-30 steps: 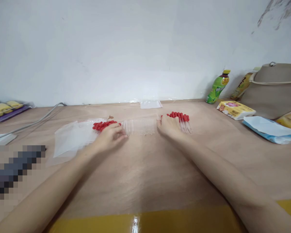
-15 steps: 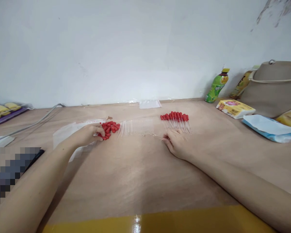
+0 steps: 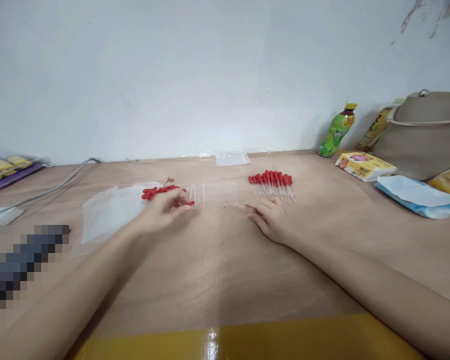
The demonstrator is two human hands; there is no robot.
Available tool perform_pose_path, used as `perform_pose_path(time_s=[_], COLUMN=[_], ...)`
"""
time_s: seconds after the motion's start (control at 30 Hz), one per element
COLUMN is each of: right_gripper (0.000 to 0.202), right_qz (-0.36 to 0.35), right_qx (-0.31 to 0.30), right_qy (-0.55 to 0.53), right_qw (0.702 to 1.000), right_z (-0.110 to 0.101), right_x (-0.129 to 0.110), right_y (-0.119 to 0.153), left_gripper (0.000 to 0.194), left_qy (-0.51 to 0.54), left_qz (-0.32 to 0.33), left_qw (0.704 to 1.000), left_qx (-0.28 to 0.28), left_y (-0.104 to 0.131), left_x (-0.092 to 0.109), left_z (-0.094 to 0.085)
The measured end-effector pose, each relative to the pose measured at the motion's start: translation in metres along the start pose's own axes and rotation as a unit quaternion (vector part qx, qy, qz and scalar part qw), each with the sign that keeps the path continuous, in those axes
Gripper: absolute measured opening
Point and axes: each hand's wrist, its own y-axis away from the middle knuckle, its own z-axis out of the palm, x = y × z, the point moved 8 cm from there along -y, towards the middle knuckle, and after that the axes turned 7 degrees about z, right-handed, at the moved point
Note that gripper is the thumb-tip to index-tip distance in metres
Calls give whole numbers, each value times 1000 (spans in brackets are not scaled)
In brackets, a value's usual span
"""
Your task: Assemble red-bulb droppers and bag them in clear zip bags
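My left hand [image 3: 168,206] pinches a red rubber bulb [image 3: 189,203] between thumb and fingers, just left of a row of clear thin tubes [image 3: 217,195]. Behind that hand lies a pile of red bulbs [image 3: 152,192], partly hidden by it. My right hand [image 3: 268,216] rests on the table with its fingers closed on a clear tube [image 3: 241,206] that points left. Beyond my right hand several tubes with red bulbs [image 3: 273,180] lie side by side, bulbs toward the wall.
A clear plastic bag [image 3: 105,212] lies at left, near a grey cable [image 3: 56,190]. A small bag [image 3: 232,159] lies by the wall. On the right are a green bottle [image 3: 337,131], a tissue pack [image 3: 365,166], a blue-white packet [image 3: 420,196] and a grey bag [image 3: 423,137].
My left hand has moved right, from the red pile toward the clear tubes, with a red bulb in its fingertips. My right hand has barely moved.
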Motion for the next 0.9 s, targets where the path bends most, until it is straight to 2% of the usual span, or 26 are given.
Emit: perform_pose_path(time_s=[0.1, 0.13, 0.17, 0.23, 0.4, 0.67, 0.8, 0.9], right_gripper=[22, 22, 22, 21, 22, 21, 22, 21], right_qz=[-17, -22, -28, -45, -78, -87, -78, -80], right_qx=[-3, -7, -9, -12, -23, -54, -75, -107], right_qy=[-30, -38, -44, -53, -53, -67, -96, -109], right_qw=[999, 999, 999, 998, 995, 992, 990, 985], right_z=[0, 0, 0, 2, 5, 8, 10, 8], right_x=[-9, -13, -16, -21, -27, -31, -29, -29], right_y=[1, 2, 3, 5, 9, 11, 9, 7], left_gripper=[21, 25, 25, 22, 21, 23, 22, 18], left_qy=[93, 117, 111, 84, 91, 134, 131, 102], left_qz=[21, 25, 24, 22, 9, -10, 5, 43], left_qw=[995, 993, 994, 996, 996, 991, 991, 994], left_qx=[26, 15, -4, -20, -7, -20, -13, -9], left_y=[2, 3, 4, 6, 7, 7, 7, 8], left_x=[26, 32, 36, 39, 35, 29, 32, 43], left_z=[52, 67, 80, 91, 86, 95, 91, 86])
